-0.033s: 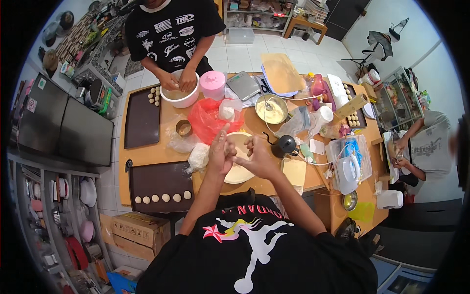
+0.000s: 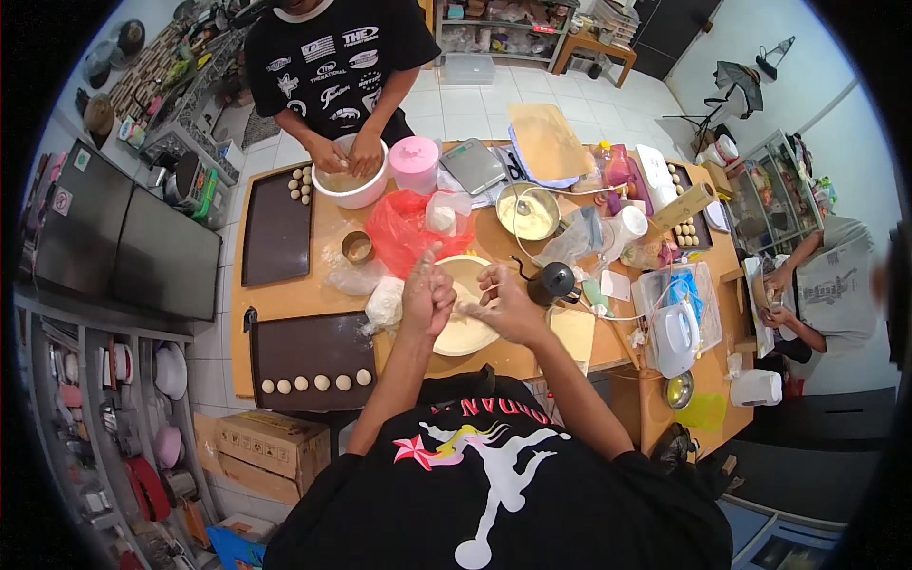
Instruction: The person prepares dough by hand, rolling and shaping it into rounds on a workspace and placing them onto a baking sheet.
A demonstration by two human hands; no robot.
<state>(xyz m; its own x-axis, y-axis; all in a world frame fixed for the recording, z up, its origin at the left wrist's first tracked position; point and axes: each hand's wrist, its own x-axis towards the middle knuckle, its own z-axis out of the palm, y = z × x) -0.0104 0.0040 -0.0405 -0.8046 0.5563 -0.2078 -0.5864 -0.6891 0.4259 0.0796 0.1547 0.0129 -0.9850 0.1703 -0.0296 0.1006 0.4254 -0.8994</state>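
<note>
My left hand (image 2: 427,296) is raised over a cream shallow bowl (image 2: 464,344), its fingers curled; whether anything is inside them is hidden. My right hand (image 2: 503,304) is beside it over the same bowl, fingers bent and apart from the thumb, with nothing visible held. Both hands look dusted or smeared with pale dough. A white plastic bag of powder (image 2: 385,306) lies left of the bowl. A red plastic bag (image 2: 408,228) lies behind my hands, and a black gooseneck kettle (image 2: 556,282) stands to their right.
Trays (image 2: 290,347) (image 2: 271,242) hold dough balls. A co-worker (image 2: 337,76) works in a white bowl (image 2: 347,198) across the table; another (image 2: 836,285) works at the right. A steel bowl of yellow mixture (image 2: 527,217), a scale (image 2: 473,166) and containers (image 2: 674,337) crowd the table.
My right hand has shifted very slightly, its thumb a little farther from my left hand. Otherwise the two moments look almost the same.
</note>
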